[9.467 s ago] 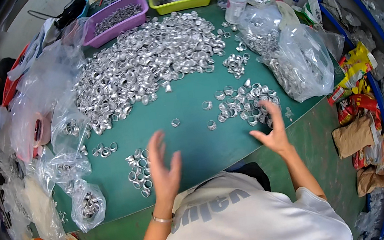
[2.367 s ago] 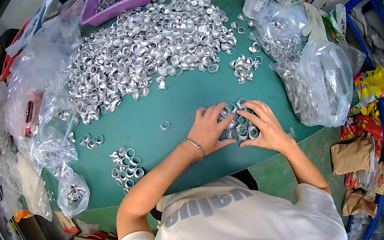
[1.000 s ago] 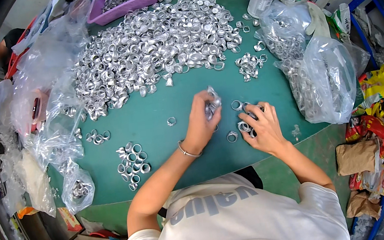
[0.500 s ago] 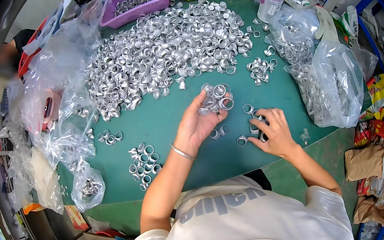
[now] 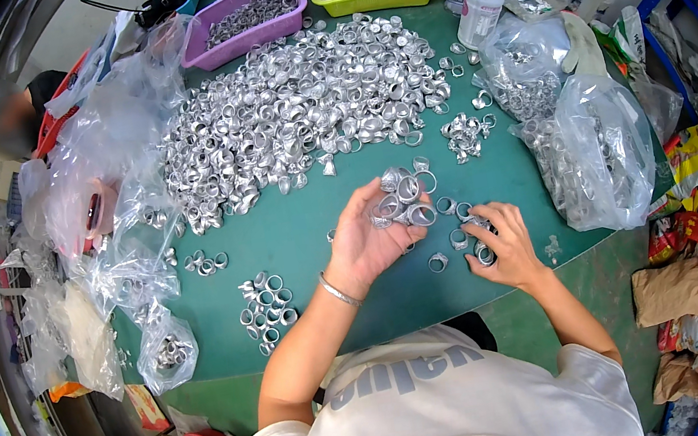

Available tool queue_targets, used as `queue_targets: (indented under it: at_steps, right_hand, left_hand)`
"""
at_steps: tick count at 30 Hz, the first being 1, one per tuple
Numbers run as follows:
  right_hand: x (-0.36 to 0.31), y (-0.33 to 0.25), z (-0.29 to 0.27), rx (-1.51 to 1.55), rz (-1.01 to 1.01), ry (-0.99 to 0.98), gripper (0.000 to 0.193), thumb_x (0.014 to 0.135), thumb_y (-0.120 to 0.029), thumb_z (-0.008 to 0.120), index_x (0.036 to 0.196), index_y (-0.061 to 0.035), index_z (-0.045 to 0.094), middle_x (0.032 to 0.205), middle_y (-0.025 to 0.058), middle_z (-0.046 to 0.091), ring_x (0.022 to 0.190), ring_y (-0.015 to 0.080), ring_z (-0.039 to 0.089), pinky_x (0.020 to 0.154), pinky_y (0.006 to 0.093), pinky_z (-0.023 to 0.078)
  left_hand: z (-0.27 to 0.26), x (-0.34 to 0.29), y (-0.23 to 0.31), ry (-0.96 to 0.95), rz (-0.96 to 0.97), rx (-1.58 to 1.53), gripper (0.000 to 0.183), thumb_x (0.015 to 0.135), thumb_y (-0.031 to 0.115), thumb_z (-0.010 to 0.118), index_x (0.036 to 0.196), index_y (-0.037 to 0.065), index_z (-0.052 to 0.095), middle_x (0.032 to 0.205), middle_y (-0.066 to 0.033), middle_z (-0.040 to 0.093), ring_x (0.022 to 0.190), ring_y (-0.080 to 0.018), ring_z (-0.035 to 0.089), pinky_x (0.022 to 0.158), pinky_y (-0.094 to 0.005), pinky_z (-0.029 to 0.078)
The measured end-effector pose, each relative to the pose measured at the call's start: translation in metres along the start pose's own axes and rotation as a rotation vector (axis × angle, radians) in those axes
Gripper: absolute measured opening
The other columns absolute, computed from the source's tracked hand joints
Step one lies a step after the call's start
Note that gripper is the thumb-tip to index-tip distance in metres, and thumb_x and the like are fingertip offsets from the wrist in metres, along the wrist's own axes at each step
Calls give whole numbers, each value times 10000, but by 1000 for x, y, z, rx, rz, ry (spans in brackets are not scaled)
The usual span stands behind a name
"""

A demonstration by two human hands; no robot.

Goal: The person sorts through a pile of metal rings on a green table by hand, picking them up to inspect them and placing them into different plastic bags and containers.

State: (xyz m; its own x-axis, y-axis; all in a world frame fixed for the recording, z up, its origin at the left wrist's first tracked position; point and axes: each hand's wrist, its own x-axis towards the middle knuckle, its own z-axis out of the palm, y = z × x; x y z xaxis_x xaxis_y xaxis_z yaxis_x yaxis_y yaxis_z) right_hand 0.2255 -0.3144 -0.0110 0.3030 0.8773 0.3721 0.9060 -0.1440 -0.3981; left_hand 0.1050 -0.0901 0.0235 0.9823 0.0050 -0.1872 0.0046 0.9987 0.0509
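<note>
My left hand (image 5: 370,237), with a silver bangle at its wrist, is closed round several silver rings (image 5: 403,196) held over the table. To its right, my right hand (image 5: 506,244) is down near the tabletop, its fingers curled about silver rings (image 5: 483,252), partly hidden by the fingers. Beside those fingertips lie loose rings, including a single ring (image 5: 438,262) nearer me. A broad heap of silver rings (image 5: 296,104) covers the far middle of the green table (image 5: 364,315). Small groups of rings (image 5: 266,310) sit left of my left forearm.
Behind the heap stand a purple basket (image 5: 198,53) of small metal pieces and a yellow-green basket (image 5: 380,1). A white bottle (image 5: 483,7) is at the far right. Plastic bags of rings (image 5: 597,154) line the right edge; clear bags (image 5: 98,138) crowd the left, with a person beyond.
My left hand with its rings has shifted slightly right, closer to my right hand. My right fingers have drawn in round the rings there. The whole view has tilted a little.
</note>
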Motion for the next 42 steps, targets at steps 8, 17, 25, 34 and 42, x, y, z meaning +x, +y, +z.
queue_targets:
  at_steps: [8,17,25,34,42]
  right_hand:
    - [3,-12,5,-53,97,79,516,626,-251,762,1090,-85,607,1212,100,518,1027,317,495,876,452,381]
    - [-4,-6,7,-75,63,169,501,651,-298,751,1088,-93,615,1139,91,528,1045,309,486,886,440,385]
    - [-2,-7,4,-90,20,92,579,649,-475,747,1082,-109,634,1175,72,525,1065,287,472,920,433,376]
    - [-4,6,14,-18,7,78,372,678,-298,742,959,-77,640,1092,67,581,1017,265,521,879,419,389]
    - [-1,-1,-1,161,7,29,674,625,-363,800,1160,-43,542,1153,121,558,1075,287,520,922,439,386]
  left_hand:
    - [22,9,-18,62,-57,170,421,961,309,413,1195,-28,502,1156,-182,571,1021,-269,558,736,-373,483]
    - [134,94,-81,-34,-273,570,316,967,230,433,1124,-30,519,1088,-196,617,969,-300,623,800,-414,513]
    - [152,194,-140,52,-217,846,361,948,114,431,1267,-52,404,1264,-183,490,1167,-293,505,947,-501,441]
    - [143,130,-92,-218,21,1176,321,933,80,497,1233,-32,517,1265,-139,518,1169,-241,526,924,-365,481]
    - [5,33,-7,139,469,2152,319,829,24,620,1146,27,586,1114,-99,578,1057,-229,560,849,-349,465]
